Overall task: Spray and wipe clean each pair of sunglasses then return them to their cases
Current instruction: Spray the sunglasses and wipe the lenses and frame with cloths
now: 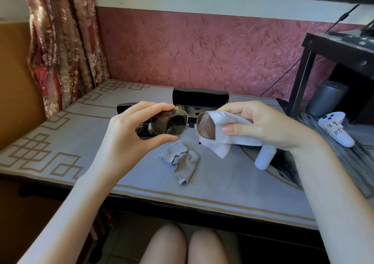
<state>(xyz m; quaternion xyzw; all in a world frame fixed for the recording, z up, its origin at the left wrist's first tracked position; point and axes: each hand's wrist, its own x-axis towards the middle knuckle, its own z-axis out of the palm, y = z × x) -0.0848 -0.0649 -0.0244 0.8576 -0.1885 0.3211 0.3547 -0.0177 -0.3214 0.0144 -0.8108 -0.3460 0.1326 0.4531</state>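
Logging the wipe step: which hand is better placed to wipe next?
Right: the right hand pinches the cloth over one side of the sunglasses; the left hand just grips the other side.

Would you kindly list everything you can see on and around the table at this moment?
sunglasses: one, dark lenses, metal frame, held above the table
second pair: one, partly hidden behind the left fingers, in the left case
rear case: one, black, open, behind the sunglasses
left case: one, black, open, beyond the left hand
white cloth: one, over one lens
grey cloth: one, crumpled on the table
bottle: one, white, below the right wrist
controller: one, white, labelled, right
cylinder: one, grey, far right
table: one, grey patterned cover
curtain: one, red floral, left
left hand: pinches the sunglasses
right hand: holds the white cloth
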